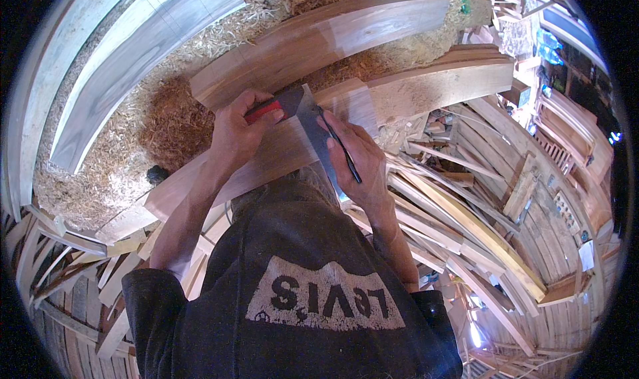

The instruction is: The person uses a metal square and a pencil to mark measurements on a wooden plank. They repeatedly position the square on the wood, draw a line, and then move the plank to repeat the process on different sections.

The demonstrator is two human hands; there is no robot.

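My left hand (241,127) is closed round the red-and-black handle (269,109) of a tool with a broad, flat metal blade (318,134). The blade lies across a curved wooden plank (273,149) and runs back toward my body; whether it is a square or a saw I cannot tell. In my right hand (359,163) is a slim black pen (345,149), held along the blade's right side. Those right fingers also rest at the blade, and they hide the pen's far end. The plank crosses in front of my torso, its left end lower in view.
Beyond lie more curved planks (333,36) on a bed of wood shavings (173,123). Another thick timber (446,83) reaches right. A pale plank (143,59) curves along the left. Loose strips (466,239) pile up at right. A small dark object (156,174) sits in the shavings.
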